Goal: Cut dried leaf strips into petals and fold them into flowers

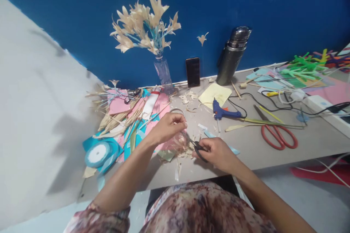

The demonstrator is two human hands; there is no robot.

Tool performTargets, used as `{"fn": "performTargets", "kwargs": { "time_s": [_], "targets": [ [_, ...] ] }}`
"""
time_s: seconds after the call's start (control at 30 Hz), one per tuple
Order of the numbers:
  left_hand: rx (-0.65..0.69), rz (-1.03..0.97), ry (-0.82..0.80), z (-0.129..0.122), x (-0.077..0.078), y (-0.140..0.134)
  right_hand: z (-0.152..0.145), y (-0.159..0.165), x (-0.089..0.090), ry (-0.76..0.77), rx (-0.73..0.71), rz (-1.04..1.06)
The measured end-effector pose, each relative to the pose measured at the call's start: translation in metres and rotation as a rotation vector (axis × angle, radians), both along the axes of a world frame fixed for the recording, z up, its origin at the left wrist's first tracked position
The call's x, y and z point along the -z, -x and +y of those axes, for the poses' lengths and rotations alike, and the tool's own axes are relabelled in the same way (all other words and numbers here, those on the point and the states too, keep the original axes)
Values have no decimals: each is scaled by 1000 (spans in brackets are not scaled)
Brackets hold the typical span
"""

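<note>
if the blue wall [246, 0] counts as twelve o'clock, the pale strip [177, 110] arcs just past the left hand [169, 127], at its twelve, well apart from the glue gun [224, 111] off toward two. i see that hand's thumb and fingertips pressed together, apparently on the strip, though the exact grip is hidden from me. the right hand [217, 153] sits at about four o'clock from it, fingers curled round the handles of small black scissors [197, 147], whose blades point to eleven; how far they gape i can't tell. pale scraps [188, 152] lie beneath. the strip looks almost weightless, thin and springy, likely to curl away or tear if tugged; i'd take it flat between thumb and forefinger, close to the blades. the scissors seem stiff and slim, best gripped deep in the loops.
</note>
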State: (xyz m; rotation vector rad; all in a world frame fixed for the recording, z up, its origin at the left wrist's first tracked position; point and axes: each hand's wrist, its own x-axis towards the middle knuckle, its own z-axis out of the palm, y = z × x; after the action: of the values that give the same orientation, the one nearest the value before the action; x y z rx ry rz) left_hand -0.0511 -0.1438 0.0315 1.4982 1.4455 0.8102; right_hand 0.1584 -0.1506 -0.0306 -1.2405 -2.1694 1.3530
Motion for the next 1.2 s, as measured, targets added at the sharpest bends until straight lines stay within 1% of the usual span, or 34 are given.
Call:
{"fn": "performTargets", "kwargs": {
  "time_s": [0.1,0.13,0.17,0.23,0.3,0.33,0.37,0.43,0.47,0.57,0.67,0.77,0.83,0.9,1.0,1.1,1.17,1.2],
  "targets": [
    [-7,-70,15,12,8,2,9,-1,2,-73,-9,-61],
    [-28,-106,21,14,10,4,11,-3,3,-94,-9,-79],
    [-72,-147,15,17,11,7,13,-5,4,-111,-5,-92],
    [-221,-260,-26,18,10,11,15,-9,4,-117,34,-85],
    [-370,-440,-32,16,7,13,17,-13,-1,-45,120,22],
    [-415,-543,-11,13,4,12,17,-14,-4,22,167,121],
    [-435,-638,24,9,2,9,18,-13,-9,93,207,239],
    [-425,-773,100,1,-1,-1,19,-8,-19,188,256,473],
    [-417,-819,124,-4,-2,-8,19,-3,-24,192,267,563],
    [-401,-961,182,-17,-2,-30,20,14,-35,116,320,718],
    [-378,-1073,244,-27,1,-45,19,25,-39,114,384,790],
    [-324,-1134,296,-33,4,-50,16,27,-40,129,402,795],
    [-289,-1135,301,-36,5,-50,13,25,-40,178,382,804],
    [-261,-1129,310,-38,7,-51,11,22,-38,263,340,825],
    [-231,-1195,360,-40,8,-54,12,18,-35,381,252,882],
    [-261,-1315,396,-40,10,-55,17,13,-32,509,190,994],
    [-311,-1374,387,-40,11,-53,21,10,-31,554,215,1061],
    [-330,-1387,373,-39,11,-52,22,9,-31,540,238,1074]
  ]
}}
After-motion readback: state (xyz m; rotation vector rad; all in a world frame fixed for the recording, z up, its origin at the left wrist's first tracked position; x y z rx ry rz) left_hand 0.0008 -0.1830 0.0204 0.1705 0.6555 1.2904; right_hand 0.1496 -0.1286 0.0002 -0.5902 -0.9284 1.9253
